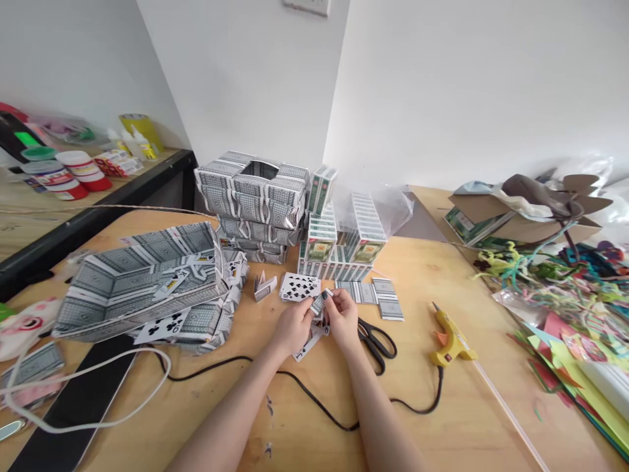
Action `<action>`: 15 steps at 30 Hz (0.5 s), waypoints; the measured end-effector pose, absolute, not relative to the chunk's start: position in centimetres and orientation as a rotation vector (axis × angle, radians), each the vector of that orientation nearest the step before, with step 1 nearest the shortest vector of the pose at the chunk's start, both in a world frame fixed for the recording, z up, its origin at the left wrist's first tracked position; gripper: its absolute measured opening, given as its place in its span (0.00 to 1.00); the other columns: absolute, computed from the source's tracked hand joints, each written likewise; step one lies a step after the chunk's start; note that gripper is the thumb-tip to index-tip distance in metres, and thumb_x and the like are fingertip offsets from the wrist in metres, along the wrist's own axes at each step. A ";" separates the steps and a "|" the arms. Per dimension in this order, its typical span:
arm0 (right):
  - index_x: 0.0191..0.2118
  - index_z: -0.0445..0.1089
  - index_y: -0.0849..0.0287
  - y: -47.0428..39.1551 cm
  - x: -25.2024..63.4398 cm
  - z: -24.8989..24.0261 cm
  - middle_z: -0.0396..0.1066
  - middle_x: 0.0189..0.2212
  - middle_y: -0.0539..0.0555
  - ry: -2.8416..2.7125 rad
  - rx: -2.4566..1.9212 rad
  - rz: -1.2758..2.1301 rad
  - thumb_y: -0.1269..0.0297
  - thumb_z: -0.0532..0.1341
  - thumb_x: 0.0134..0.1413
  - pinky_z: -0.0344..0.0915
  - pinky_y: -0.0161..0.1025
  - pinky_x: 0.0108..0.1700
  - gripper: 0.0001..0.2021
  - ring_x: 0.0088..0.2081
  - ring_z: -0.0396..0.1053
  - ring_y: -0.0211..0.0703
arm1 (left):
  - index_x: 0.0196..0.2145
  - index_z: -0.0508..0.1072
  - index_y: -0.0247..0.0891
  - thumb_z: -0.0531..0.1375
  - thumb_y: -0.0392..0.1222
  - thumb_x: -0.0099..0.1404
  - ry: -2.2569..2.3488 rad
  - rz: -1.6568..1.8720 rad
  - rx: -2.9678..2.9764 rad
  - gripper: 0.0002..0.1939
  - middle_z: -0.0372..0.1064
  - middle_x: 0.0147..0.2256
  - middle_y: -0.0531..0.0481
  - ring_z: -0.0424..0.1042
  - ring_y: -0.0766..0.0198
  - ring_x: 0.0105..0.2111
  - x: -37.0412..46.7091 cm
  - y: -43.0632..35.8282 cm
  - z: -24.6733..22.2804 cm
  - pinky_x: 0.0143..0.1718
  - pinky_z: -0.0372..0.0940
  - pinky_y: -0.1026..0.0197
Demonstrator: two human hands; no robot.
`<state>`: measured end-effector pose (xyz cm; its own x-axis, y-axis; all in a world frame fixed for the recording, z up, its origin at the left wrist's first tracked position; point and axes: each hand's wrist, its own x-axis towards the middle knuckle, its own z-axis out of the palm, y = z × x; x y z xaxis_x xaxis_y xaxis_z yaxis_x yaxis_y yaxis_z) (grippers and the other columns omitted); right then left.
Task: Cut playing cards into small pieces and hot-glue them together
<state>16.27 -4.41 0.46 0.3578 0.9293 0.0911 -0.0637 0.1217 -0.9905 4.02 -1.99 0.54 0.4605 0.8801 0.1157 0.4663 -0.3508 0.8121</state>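
White walls back a wooden table [442, 406] where the left hand [293, 326] and right hand [343, 319] together pinch a small folded playing card [320, 303] near the middle; creasing it cleanly would call for firm, even fingertip pressure. Just right lie scissors [377, 341] and a yellow glue gun [449, 341]. Loose cards [299, 287] and card-woven boxes [147, 282] crowd the far left.
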 end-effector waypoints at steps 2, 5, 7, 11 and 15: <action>0.26 0.59 0.57 -4.2 16.2 0.3 0.55 0.15 0.42 -0.878 -1.198 0.943 0.54 0.61 0.46 0.50 0.30 0.16 0.13 0.15 0.51 0.30 | 0.29 0.63 0.37 0.45 0.38 0.63 1.091 0.727 2.011 0.10 0.66 0.26 0.51 0.63 0.66 0.25 4.1 -2.2 0.7 0.26 0.53 0.66; 0.27 0.60 0.57 -3.9 16.5 0.2 0.58 0.16 0.42 -0.785 -1.167 0.955 0.56 0.63 0.43 0.51 0.30 0.17 0.13 0.16 0.53 0.30 | 0.28 0.61 0.38 0.44 0.40 0.64 1.100 0.741 2.043 0.11 0.63 0.24 0.52 0.62 0.67 0.24 4.2 -2.4 0.9 0.26 0.52 0.66; 0.28 0.61 0.58 -3.9 16.7 0.2 0.59 0.16 0.42 -0.744 -1.159 0.956 0.57 0.64 0.41 0.50 0.30 0.17 0.14 0.16 0.53 0.30 | 0.26 0.60 0.38 0.44 0.42 0.65 1.116 0.754 2.059 0.12 0.61 0.22 0.53 0.61 0.67 0.23 4.2 -2.5 0.9 0.25 0.51 0.66; 0.29 0.61 0.58 -3.8 16.7 0.2 0.60 0.16 0.43 -0.695 -1.154 0.950 0.57 0.65 0.39 0.50 0.29 0.17 0.14 0.15 0.52 0.29 | 0.23 0.58 0.38 0.44 0.44 0.65 1.205 0.811 2.075 0.14 0.60 0.20 0.54 0.61 0.67 0.23 4.1 -2.3 0.8 0.25 0.51 0.65; 0.31 0.63 0.59 -3.8 16.6 0.2 0.64 0.20 0.46 -0.651 -1.164 0.928 0.58 0.66 0.38 0.53 0.30 0.18 0.15 0.17 0.55 0.30 | 0.24 0.60 0.38 0.44 0.44 0.65 1.347 0.844 2.049 0.14 0.61 0.20 0.53 0.63 0.66 0.23 4.1 -2.1 0.5 0.25 0.52 0.65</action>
<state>16.55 -3.82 0.19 0.4870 0.8729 -0.0308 -0.2676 0.1156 -0.9566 4.06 -2.13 0.52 0.3038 0.9303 0.2056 0.5911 -0.3533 0.7251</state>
